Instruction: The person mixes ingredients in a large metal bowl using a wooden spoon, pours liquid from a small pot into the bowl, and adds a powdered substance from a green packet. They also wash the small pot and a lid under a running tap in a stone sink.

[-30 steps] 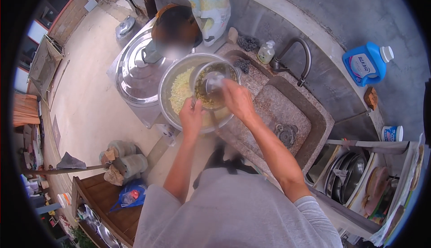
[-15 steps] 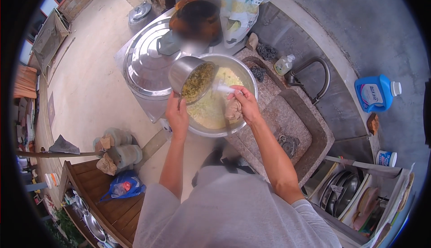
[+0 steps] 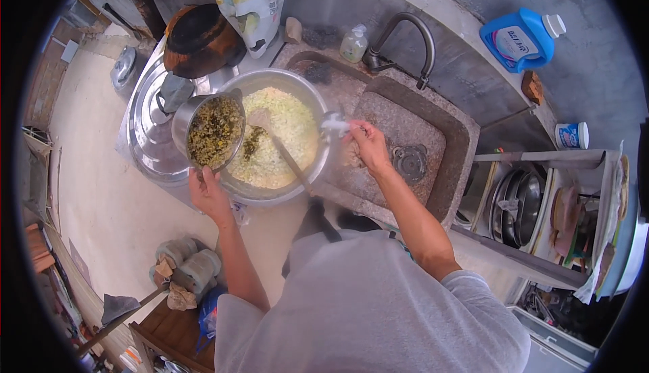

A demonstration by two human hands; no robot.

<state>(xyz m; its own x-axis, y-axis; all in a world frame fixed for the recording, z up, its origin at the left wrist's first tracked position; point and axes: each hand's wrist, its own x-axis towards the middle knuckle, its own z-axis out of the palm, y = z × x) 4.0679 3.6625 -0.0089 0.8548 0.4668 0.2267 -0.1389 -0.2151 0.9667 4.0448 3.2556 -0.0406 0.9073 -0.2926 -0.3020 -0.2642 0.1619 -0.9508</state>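
Observation:
My left hand (image 3: 208,187) grips a steel pot (image 3: 179,128) of dark-flecked, greenish chopped food, held over the left side of a large metal basin (image 3: 304,94). Pale yellow chopped food (image 3: 274,113) fills the basin, with a dark patch on it and a wooden spatula (image 3: 292,163) lying across it. My right hand (image 3: 367,142) is closed on a white object (image 3: 334,123), blurred and hard to identify, just right of the basin over the stone sink (image 3: 453,184). A tan shape below those fingers is unclear.
A round steel lid (image 3: 147,144), a dark wok-like vessel (image 3: 196,38) and a large bag (image 3: 243,5) stand left and behind. The faucet (image 3: 416,32), soap bottle (image 3: 353,47) and blue jug (image 3: 514,38) are along the wall. A dish rack (image 3: 541,214) sits right.
The pot in my left hand has moved left to the basin's edge. My right hand has pulled out rightward toward the sink with the white object. A dark patch shows on the yellow food.

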